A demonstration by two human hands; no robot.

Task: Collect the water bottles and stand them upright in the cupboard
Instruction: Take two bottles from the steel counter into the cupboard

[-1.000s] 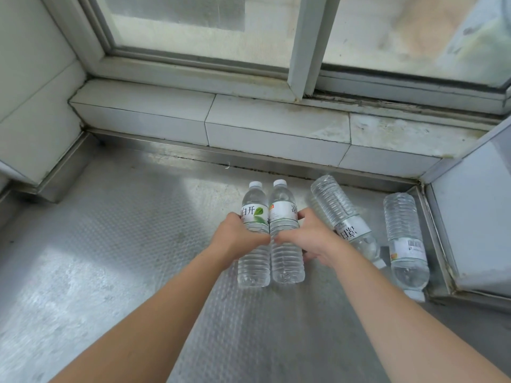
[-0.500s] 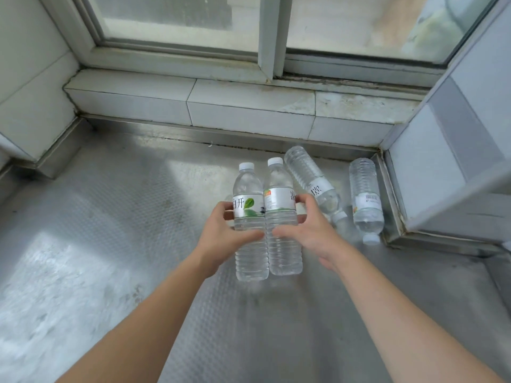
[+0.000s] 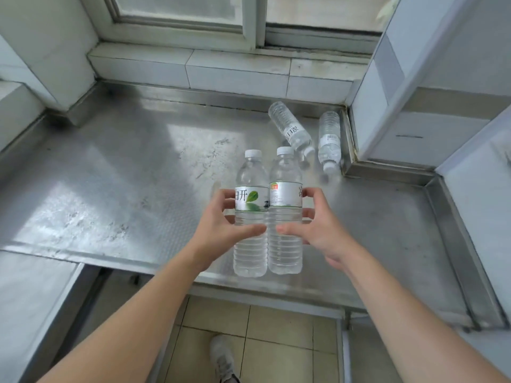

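Note:
Two clear water bottles with white caps are held upright side by side above the steel counter's front part. My left hand [image 3: 221, 225] grips the left bottle [image 3: 250, 214], which has a green leaf label. My right hand [image 3: 318, 228] grips the right bottle [image 3: 285, 217] with a white label. Two more bottles lie on their sides at the back right of the counter: one slanted [image 3: 291, 128], one [image 3: 329, 139] close to the right wall with its cap toward me.
The steel counter [image 3: 124, 175] runs under a tiled window sill [image 3: 235, 64]. A white block [image 3: 414, 120] stands on the right. Below the counter's front edge are a tiled floor [image 3: 262, 341], my shoe [image 3: 224, 360] and a white panel [image 3: 30, 299] at lower left.
Both hands have lifted the two bottles off the counter and drawn them back toward me. The view has pulled back, so the counter's front edge and the floor now show.

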